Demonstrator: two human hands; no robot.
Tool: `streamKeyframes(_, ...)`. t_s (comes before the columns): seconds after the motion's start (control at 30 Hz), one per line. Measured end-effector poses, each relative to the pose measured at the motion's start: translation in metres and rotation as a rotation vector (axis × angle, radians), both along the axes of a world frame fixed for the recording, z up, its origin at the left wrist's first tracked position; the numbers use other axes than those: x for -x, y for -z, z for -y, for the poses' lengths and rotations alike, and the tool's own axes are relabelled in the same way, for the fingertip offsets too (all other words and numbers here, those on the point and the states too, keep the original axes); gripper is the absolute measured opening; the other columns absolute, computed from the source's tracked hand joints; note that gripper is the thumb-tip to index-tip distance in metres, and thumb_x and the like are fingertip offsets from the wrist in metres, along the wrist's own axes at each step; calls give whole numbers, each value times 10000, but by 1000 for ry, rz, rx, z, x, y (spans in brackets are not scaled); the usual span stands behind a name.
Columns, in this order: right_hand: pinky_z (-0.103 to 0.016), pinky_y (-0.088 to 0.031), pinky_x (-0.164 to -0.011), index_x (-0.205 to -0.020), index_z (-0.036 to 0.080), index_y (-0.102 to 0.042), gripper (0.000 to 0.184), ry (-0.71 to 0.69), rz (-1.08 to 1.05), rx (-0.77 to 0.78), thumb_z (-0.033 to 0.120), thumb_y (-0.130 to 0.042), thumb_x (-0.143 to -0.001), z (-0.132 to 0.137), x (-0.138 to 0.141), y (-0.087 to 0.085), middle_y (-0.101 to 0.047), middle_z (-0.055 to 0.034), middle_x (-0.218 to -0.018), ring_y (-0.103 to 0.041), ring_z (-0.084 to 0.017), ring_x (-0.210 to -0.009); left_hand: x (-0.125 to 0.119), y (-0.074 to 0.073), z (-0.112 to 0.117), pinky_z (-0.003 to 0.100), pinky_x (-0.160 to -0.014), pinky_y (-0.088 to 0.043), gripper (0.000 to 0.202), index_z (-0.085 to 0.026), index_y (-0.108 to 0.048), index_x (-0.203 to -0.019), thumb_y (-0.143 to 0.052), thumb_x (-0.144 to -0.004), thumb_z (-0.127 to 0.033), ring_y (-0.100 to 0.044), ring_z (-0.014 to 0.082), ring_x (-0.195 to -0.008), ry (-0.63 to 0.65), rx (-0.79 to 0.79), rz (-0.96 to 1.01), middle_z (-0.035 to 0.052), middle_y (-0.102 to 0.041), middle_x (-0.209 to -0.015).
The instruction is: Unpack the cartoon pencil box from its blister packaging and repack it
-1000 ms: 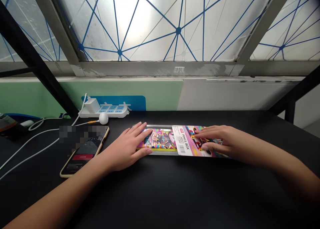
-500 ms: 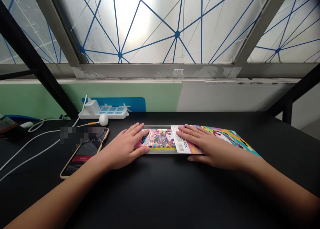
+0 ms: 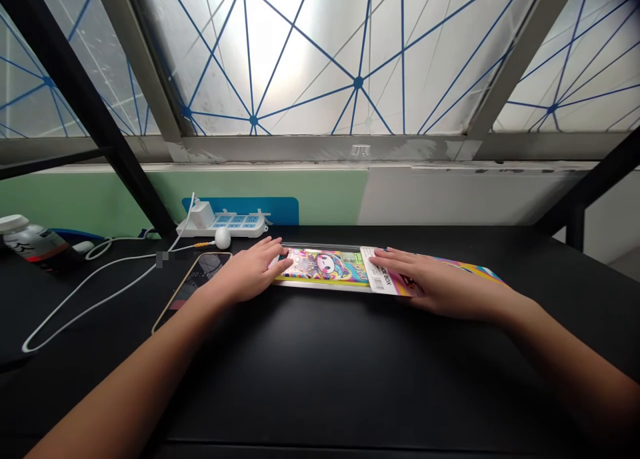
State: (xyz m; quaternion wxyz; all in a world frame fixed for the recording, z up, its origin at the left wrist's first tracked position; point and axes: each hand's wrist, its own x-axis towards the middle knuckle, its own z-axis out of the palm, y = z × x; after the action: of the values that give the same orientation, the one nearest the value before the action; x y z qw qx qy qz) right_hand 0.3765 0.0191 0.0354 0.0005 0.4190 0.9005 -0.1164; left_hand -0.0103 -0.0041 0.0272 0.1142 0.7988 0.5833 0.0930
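Observation:
A colourful cartoon-printed pencil box [image 3: 327,267] lies flat on the black table [image 3: 320,365]. My left hand [image 3: 245,272] rests on its left end, fingers stretched flat over it. A printed sleeve [image 3: 470,272] with a white barcode label [image 3: 381,280] covers the box's right end and sticks out past it. My right hand [image 3: 440,285] lies flat on that sleeve, fingers extended toward the label.
A phone [image 3: 193,289] lies left of my left hand, with a white cable [image 3: 100,299] looping over the table. A white power strip [image 3: 225,224] with a charger stands at the back, a bottle [image 3: 30,242] at far left. Black frame bars slant on both sides.
My right hand has drawn the sleeve to the right, so more of the box's printed lid shows. The camera view shifted a little; my left hand stays on the box's left end.

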Motion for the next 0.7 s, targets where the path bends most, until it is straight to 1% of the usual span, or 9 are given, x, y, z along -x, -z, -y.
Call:
streamKeyframes(0.1,-526,-382,-1185,-1556,317,-411,716,15,-24,-57,251,-538,-855,-3,-2,0,-411,-3,-1612,-381,-298,-1478,6,1,-2,499,-1172,-348,621,-226,-613,-1329,-295,-1014,-656,-265,311,-1537,-38,-42,44,113,-430,-1601)
streamKeyframes(0.2,-494,-437,-1150,-1503,272,-505,639,30,-39,-161,198,-459,-870,-7,-5,-3,-513,-26,-1547,-500,-280,-1403,10,3,-4,498,-1190,-323,609,-208,-627,-1312,-310,-1021,-639,-267,306,-1536,-9,-66,74,121,-482,-1564)
streamKeyframes(0.3,-472,-541,-1029,-1456,275,-561,625,146,-15,-269,153,-409,-862,-7,-11,-12,-637,-26,-1427,-636,-275,-1256,8,4,-3,508,-1195,-316,621,-190,-634,-1306,-323,-1017,-644,-262,313,-1537,-4,-73,74,129,-507,-1544)
streamKeyframes(0.37,-470,-583,-938,-1454,267,-562,631,235,13,-340,147,-405,-856,0,-11,-18,-673,-40,-1378,-683,-291,-1173,5,5,-2,502,-1201,-312,637,-183,-627,-1328,-311,-1021,-643,-257,311,-1539,-22,-82,79,132,-504,-1546)
streamKeyframes(0.4,-479,-588,-916,-1451,247,-566,630,244,23,-382,147,-410,-849,7,-8,-20,-677,-58,-1371,-690,-306,-1155,2,5,0,498,-1207,-302,643,-180,-617,-1348,-301,-1025,-638,-253,308,-1540,-26,-89,78,130,-498,-1551)
streamKeyframes(0.47,-503,-579,-922,-1419,191,-595,615,177,27,-470,137,-423,-830,29,6,-20,-681,-107,-1357,-690,-328,-1149,-5,8,3,502,-1224,-268,653,-179,-579,-1406,-284,-1033,-626,-232,309,-1546,-17,-96,60,128,-462,-1577)
streamKeyframes(0.53,-515,-562,-947,-1340,158,-653,573,14,21,-533,110,-422,-817,58,30,-12,-710,-145,-1301,-699,-329,-1130,-14,11,9,516,-1233,-234,679,-174,-508,-1481,-292,-1029,-633,-191,328,-1554,6,-88,28,141,-380,-1624)
streamKeyframes(0.6,-499,-584,-892,-1309,150,-669,547,-185,14,-535,113,-445,-811,89,60,2,-737,-163,-1241,-722,-329,-1071,-23,15,15,531,-1226,-237,740,-161,-423,-1543,-319,-1012,-664,-141,362,-1558,16,-80,4,173,-275,-1662)
streamKeyframes(0.7,-538,-565,-925,-1358,80,-617,532,-417,-17,-453,226,-507,-858,117,106,27,-664,-220,-1346,-672,-388,-1158,-33,18,21,542,-1221,-241,763,-142,-376,-1567,-321,-1013,-663,-114,376,-1559,48,-86,-9,198,-231,-1669)
